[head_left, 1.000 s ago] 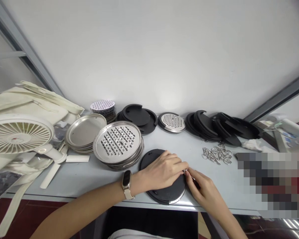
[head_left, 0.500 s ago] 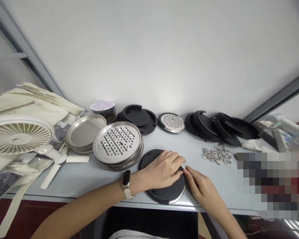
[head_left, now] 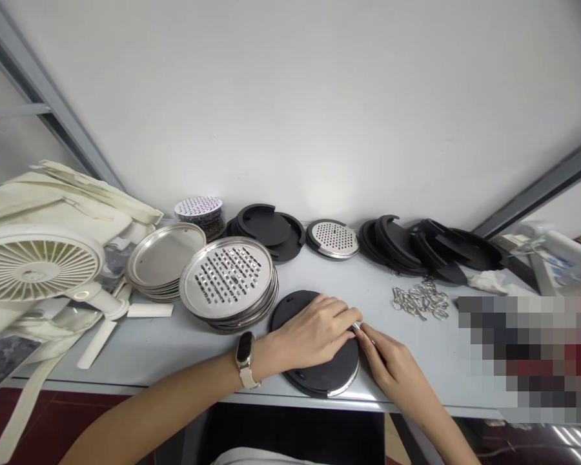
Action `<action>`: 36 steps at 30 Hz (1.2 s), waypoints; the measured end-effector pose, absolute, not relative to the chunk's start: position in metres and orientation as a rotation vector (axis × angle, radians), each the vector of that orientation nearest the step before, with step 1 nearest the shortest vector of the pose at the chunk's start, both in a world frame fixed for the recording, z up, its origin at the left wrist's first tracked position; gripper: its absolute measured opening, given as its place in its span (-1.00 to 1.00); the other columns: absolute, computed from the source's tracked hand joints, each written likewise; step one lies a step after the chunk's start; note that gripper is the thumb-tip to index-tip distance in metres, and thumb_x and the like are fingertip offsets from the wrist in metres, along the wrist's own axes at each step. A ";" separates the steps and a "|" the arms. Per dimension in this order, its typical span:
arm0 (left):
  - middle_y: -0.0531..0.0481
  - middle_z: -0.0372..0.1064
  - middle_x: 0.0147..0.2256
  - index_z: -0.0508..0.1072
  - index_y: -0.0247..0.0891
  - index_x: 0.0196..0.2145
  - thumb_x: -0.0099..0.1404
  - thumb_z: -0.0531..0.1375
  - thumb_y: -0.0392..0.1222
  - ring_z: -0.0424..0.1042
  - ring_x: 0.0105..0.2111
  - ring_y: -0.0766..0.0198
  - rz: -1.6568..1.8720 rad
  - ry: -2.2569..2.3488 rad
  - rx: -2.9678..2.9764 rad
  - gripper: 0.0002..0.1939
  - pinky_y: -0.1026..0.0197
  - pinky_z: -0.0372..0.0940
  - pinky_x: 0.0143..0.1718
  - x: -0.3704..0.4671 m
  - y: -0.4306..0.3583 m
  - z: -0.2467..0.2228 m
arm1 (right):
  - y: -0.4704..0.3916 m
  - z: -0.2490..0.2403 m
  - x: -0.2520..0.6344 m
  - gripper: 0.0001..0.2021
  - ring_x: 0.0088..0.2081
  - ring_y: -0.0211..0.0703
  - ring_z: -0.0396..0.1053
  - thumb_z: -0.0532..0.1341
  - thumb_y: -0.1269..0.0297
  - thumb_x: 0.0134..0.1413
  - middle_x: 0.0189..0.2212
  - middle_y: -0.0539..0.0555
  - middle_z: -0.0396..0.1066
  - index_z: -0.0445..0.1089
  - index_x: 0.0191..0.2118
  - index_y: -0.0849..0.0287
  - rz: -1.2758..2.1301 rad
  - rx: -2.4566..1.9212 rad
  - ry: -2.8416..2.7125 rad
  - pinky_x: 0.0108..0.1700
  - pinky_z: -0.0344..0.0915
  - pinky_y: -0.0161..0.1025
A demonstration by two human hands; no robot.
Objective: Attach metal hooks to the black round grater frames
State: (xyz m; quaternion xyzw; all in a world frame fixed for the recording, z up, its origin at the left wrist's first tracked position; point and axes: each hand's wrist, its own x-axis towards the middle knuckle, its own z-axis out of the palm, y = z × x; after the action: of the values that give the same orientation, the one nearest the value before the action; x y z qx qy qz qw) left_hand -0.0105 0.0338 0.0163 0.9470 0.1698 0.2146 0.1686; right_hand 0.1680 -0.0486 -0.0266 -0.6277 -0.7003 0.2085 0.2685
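A black disc (head_left: 325, 372) is lying flat on the bench (head_left: 174, 355), close to its front edge, in front of the person. On its lower right side, a bright metal rim (head_left: 345, 383) is showing. The left hand (head_left: 314, 329) is resting across the top of the disc, and its fingers are bending over toward the right side. How far these fingers are opening, and whether they are gripping something, I cannot tell, because the back of the hand is covering them. The right hand (head_left: 392, 365) is sitting at the right edge of the disc. Its thumb and first finger are closing together on a small metal piece (head_left: 357, 327), which is pointing toward the left fingers; its full shape is hiding in the hand. On the left wrist, the person is wearing a watch (head_left: 244, 349).

To the left of the disc, a stack of metal graters (head_left: 226, 278) is standing just beside it, and a stack of plain metal plates (head_left: 167, 255) is standing behind these graters, more to the left. A white fan (head_left: 36, 271) is lying at the far left. Behind the disc, one grater in a black holder (head_left: 336, 237) is lying near the wall (head_left: 290, 110). To the right, a heap of metal rings (head_left: 420, 299) is lying in front of some black holders (head_left: 399, 240).
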 end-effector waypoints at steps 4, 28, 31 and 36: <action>-0.08 0.32 -0.23 0.25 -0.29 -0.15 0.35 0.01 -0.31 0.33 -0.17 0.21 0.612 0.481 2.661 -0.88 0.17 0.19 -0.07 -0.011 0.033 0.016 | -0.048 -0.026 0.168 -0.69 -0.48 -0.16 0.33 -0.13 0.15 0.32 -0.50 0.04 0.33 0.26 -0.30 0.14 0.556 -1.692 -1.892 -0.41 0.18 -0.28; -0.06 0.33 -0.22 0.24 -0.28 -0.17 0.35 0.02 -0.32 0.35 -0.17 0.22 0.610 0.472 2.622 -0.91 0.17 0.21 -0.04 -0.012 0.033 0.017 | -0.049 -0.029 0.167 -0.74 -0.53 -0.20 0.30 -0.11 0.20 0.32 -0.56 -0.01 0.28 0.22 -0.32 0.13 0.445 -1.667 -1.927 -0.46 0.17 -0.31; -0.06 0.34 -0.21 0.24 -0.29 -0.16 0.35 0.04 -0.32 0.34 -0.16 0.22 0.611 0.474 2.610 -0.90 0.19 0.21 -0.04 -0.012 0.033 0.017 | -0.049 -0.029 0.167 -0.75 -0.53 -0.20 0.31 -0.10 0.20 0.32 -0.56 -0.02 0.28 0.21 -0.33 0.12 0.439 -1.664 -1.925 -0.46 0.16 -0.32; -0.06 0.34 -0.19 0.24 -0.29 -0.15 0.34 0.05 -0.31 0.34 -0.14 0.22 0.623 0.455 2.575 -0.88 0.20 0.21 -0.01 -0.013 0.033 0.017 | -0.051 -0.028 0.167 -0.75 -0.56 -0.23 0.27 -0.10 0.20 0.32 -0.58 -0.05 0.24 0.17 -0.37 0.11 0.455 -1.662 -1.894 -0.48 0.15 -0.34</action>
State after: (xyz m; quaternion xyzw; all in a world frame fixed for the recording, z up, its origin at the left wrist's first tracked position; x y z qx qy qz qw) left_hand -0.0129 0.0333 0.0174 0.9334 0.1648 0.2260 0.2249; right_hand 0.1673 -0.0507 -0.0280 -0.6219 -0.7087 0.1702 0.2864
